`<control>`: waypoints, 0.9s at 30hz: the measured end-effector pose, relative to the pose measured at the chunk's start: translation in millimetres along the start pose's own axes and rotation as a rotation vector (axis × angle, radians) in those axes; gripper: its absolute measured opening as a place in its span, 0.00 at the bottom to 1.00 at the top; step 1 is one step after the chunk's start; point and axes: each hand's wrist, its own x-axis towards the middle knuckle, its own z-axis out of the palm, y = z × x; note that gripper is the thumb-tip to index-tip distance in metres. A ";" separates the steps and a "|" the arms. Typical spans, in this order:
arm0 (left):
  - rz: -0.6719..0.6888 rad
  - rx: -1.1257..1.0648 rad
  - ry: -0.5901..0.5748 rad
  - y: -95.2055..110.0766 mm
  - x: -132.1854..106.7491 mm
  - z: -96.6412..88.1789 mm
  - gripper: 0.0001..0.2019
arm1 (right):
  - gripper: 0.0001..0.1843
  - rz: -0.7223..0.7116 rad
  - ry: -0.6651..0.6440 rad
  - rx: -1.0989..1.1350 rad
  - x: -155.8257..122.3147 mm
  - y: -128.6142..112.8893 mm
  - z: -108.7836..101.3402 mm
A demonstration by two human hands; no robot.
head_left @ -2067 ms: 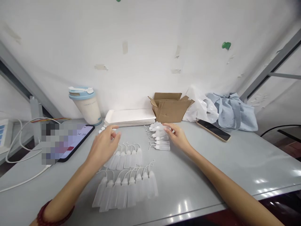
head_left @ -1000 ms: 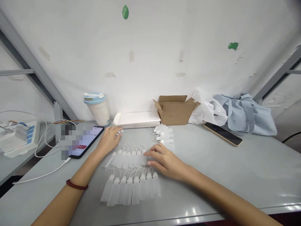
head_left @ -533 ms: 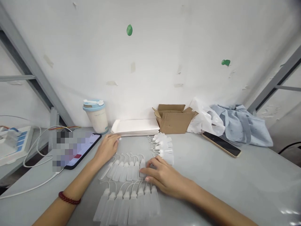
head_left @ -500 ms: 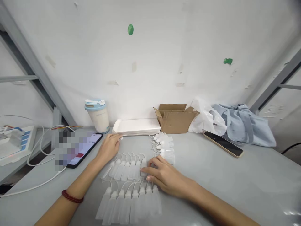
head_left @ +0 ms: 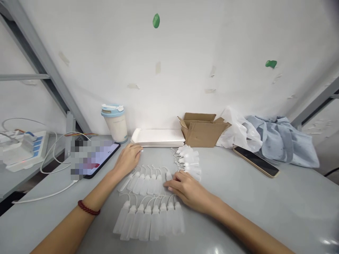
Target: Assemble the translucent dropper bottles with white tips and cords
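My right hand [head_left: 186,187] pinches a small translucent plastic bottle [head_left: 168,175] with a thin tail at its cap, at the right end of a row of similar bottles [head_left: 144,184]. The fingers hide much of the held bottle. Nearer to me lies a second row of bottles [head_left: 148,220], their tails pointing away. My left hand [head_left: 128,157] rests past the upper row, fingers curled together; a small white bit shows at its fingertips, too small to name. Beyond my right hand, more white-capped bottles [head_left: 189,158] lie in a stacked column.
White flat boxes or envelopes [head_left: 160,137] are stacked by the wall, beside an open cardboard box [head_left: 205,134]. A lidded cup [head_left: 116,125] and a phone [head_left: 106,158] stand left. Right are a plastic bag [head_left: 239,132], another phone [head_left: 255,161] and a blue cloth bag [head_left: 280,141].
The bottle in my right hand has shifted right, apart from the upper row, and tilted. My left hand stays about where it was on the table. The whole view has shifted slightly.
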 end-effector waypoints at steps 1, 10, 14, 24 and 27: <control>0.000 0.006 -0.004 0.3 -0.2 -0.4 0.17 | 0.15 0.004 0.011 0.009 0.0 0.4 0.9; -0.039 0.011 -0.074 1.4 -2.0 -2.4 0.18 | 0.14 -0.010 0.111 0.094 0.0 7.2 1.6; -0.063 -0.014 -0.093 -0.7 -3.5 -1.9 0.18 | 0.13 0.003 0.156 0.105 0.4 7.4 1.2; -0.178 -0.109 -0.078 -1.1 -2.3 -8.6 0.14 | 0.11 -0.014 0.289 0.121 0.1 9.1 0.1; -0.266 -0.159 -0.036 12.2 -1.3 -20.0 0.13 | 0.12 -0.026 0.307 0.108 -0.1 8.5 -0.3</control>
